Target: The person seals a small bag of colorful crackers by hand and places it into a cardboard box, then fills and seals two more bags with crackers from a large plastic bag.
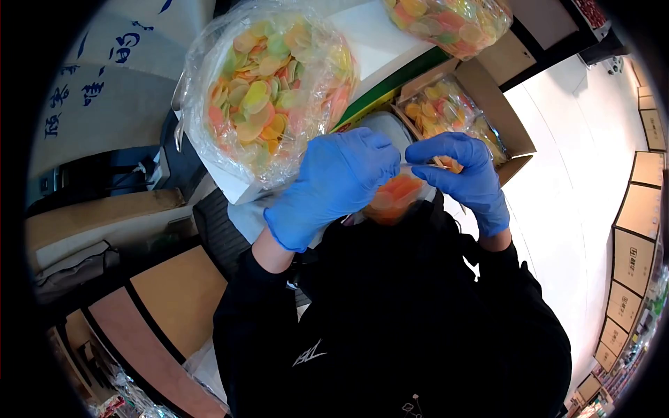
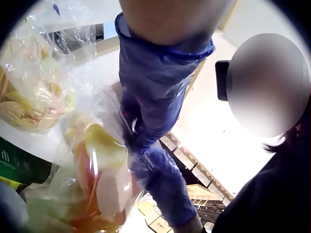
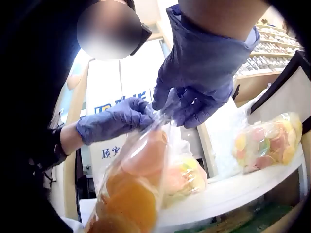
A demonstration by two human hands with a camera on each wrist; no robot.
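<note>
Both hands wear blue gloves and come together at the gathered neck of a clear plastic bag [image 3: 129, 194] filled with thin, round orange, pink and yellow chips. The left hand [image 1: 341, 177] pinches the bag's neck from one side. On the other side, the right hand [image 1: 463, 171] grips the same twisted plastic between thumb and fingers. In the head view the bag's lower part [image 1: 397, 198] hangs below the hands, close to the dark jacket. Pale green and yellow chips also show through the plastic in the left wrist view.
A large open bag of coloured chips [image 1: 261, 104] stands on a white surface at front left. Another filled bag [image 1: 453, 24] lies at the top. A cardboard box [image 1: 516, 129] containing packed bags [image 1: 446, 104] sits just beyond the right hand. Shelving lines the far right.
</note>
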